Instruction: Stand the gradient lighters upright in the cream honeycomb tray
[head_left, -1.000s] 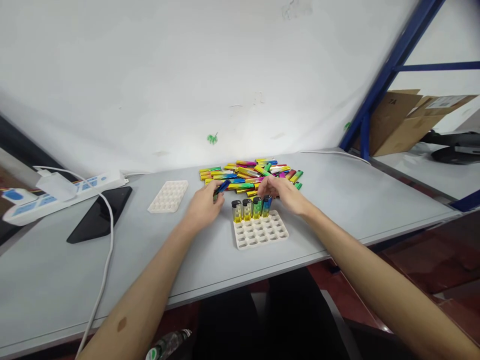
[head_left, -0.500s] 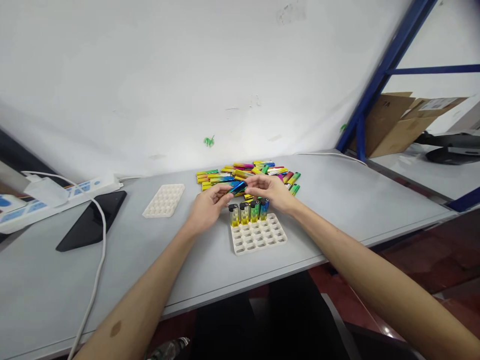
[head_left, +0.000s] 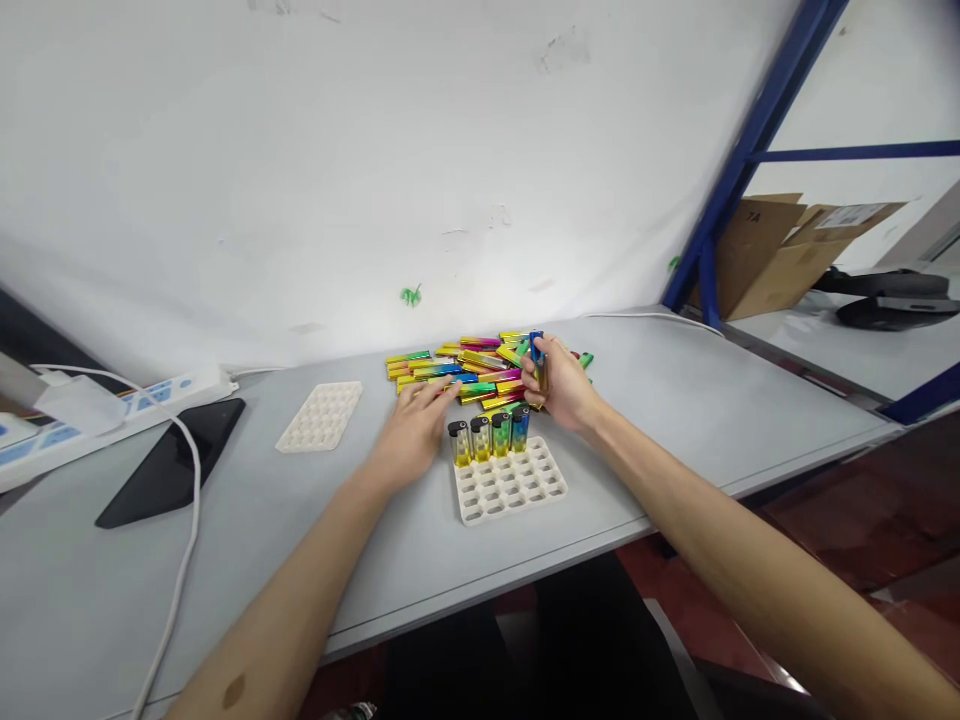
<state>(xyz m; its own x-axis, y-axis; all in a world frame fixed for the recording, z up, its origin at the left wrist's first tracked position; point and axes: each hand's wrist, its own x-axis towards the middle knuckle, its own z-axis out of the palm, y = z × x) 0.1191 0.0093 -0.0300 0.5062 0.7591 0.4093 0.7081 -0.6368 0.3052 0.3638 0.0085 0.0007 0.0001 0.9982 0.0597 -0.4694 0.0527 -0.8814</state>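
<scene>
Right hand (head_left: 561, 382) grips a blue-and-gold lighter (head_left: 538, 362) above the counter (head_left: 652, 385)

The right forearm comes in over the counter's near edge and slants inward to the heaped lighters (head_left: 487, 360). The right hand is closed around the blue-and-gold lighter, its thumb near the blue upper end and its fingers curled about the lower part. The lighter stands roughly upright, in front of the right part of the heap.

The left forearm also crosses the near edge, slanting toward the same heap. The left hand (head_left: 411, 432) is palm down and loosely open, its fingers reaching forward to the heap's near left side; whether the fingertips press on a lighter there, I cannot tell.

Between the hands and nearer the counter's near edge lies a white tray (head_left: 511, 490) with rows of slots. Four lighters (head_left: 489, 438) with black tops stand side by side in its far row. A second white tray (head_left: 320, 417) lies left of the left hand. Toward the counter's left end are a dark phone (head_left: 171, 465), a white power strip (head_left: 180, 388) and a white cable (head_left: 196, 485) running over the phone toward the near edge.
</scene>
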